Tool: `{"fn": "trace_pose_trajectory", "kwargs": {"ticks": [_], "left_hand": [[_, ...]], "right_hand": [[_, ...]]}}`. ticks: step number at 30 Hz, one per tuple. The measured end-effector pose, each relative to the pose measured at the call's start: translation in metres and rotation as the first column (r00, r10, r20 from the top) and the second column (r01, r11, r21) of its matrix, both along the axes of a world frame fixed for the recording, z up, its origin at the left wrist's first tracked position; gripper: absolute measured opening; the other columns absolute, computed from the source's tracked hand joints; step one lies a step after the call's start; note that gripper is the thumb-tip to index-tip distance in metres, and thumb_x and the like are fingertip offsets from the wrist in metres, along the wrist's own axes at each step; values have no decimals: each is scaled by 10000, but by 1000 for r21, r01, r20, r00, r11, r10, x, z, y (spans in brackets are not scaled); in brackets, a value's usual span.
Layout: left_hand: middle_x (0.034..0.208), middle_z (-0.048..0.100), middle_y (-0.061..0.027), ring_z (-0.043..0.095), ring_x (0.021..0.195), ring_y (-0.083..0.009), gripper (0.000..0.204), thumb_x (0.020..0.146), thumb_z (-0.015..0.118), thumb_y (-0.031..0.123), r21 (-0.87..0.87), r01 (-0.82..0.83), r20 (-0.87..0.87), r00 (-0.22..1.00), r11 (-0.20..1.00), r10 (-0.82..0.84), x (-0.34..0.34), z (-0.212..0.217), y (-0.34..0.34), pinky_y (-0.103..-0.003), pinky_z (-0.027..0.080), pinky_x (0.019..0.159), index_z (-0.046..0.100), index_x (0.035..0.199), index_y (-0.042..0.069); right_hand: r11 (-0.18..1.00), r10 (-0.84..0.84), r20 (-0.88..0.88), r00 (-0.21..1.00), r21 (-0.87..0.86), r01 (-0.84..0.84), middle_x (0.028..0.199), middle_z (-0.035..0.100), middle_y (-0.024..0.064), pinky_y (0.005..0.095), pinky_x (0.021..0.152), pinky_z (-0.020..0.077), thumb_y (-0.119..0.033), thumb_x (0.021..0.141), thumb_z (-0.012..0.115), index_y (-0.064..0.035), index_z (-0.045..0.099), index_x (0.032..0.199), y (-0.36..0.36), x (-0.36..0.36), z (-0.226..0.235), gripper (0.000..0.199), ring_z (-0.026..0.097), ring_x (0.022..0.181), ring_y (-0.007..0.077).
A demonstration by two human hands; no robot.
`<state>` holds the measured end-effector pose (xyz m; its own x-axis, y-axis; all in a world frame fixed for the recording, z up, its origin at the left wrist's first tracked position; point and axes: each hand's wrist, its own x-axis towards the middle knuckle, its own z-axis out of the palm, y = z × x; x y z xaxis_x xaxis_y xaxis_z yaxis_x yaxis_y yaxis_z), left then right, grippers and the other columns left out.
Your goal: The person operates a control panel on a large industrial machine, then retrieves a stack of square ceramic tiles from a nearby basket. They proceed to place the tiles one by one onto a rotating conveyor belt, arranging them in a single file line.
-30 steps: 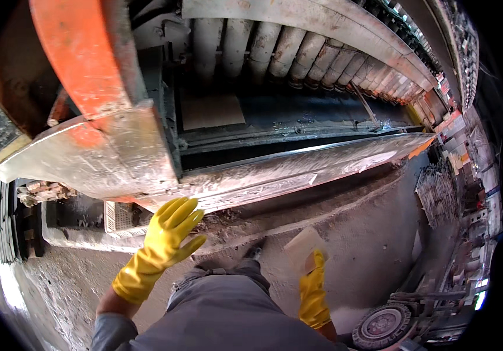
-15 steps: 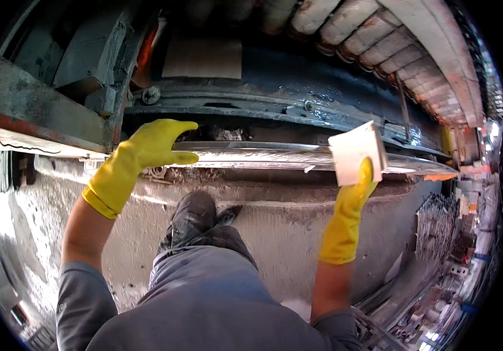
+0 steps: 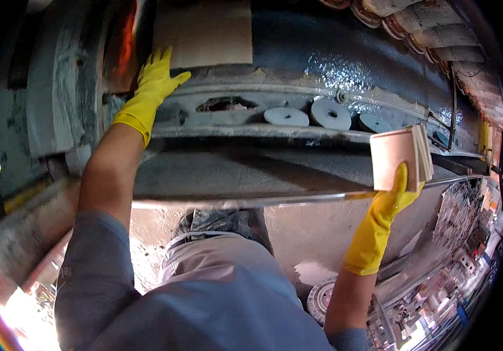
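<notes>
In a yellow rubber glove, my left hand [image 3: 158, 82] is open, fingers spread, reaching to the near left corner of a large flat beige tile [image 3: 204, 38]. Whether the fingertips touch the tile, I cannot tell. That tile lies on a wet, dark belt-like surface [image 3: 286, 47]. My right hand [image 3: 392, 199], gloved the same way, is closed on a stack of thin square beige tiles [image 3: 393, 158]. The thumb presses on the front face, and the tiles stand upright above the metal front edge.
Grey discs with centre holes [image 3: 330, 113] rest along a ledge beyond the metal trough [image 3: 204, 169]. A large machine frame [image 3: 58, 88] stands at the left. Curved roof tiles [image 3: 427, 17] hang at the upper right. A wheel [image 3: 320, 299] and stacked material [image 3: 459, 210] are at the lower right.
My left hand has moved forward from the front rail to the large tile, its fingers spreading. The stack has stayed in my right hand. The view has shifted forward, bringing the discs into sight.
</notes>
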<state>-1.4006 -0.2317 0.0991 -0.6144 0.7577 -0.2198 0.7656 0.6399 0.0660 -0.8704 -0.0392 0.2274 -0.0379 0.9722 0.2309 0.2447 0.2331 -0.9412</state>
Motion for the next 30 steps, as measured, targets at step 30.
{"fn": "trace_pose_trajectory", "kwargs": {"ticks": [30], "left_hand": [[1652,282,-247,246,1531,-433,1004,850,658,671,186,290,-91,956,939,-278,-30,-68,47,-580,117,1263,324,1603,98]], "right_hand": [[995,-76,593,801,-8,101,1277,648,146,381,1033,458,-215,801,830,12,547,1369,2,-26,18,674,614,1166,265]]}}
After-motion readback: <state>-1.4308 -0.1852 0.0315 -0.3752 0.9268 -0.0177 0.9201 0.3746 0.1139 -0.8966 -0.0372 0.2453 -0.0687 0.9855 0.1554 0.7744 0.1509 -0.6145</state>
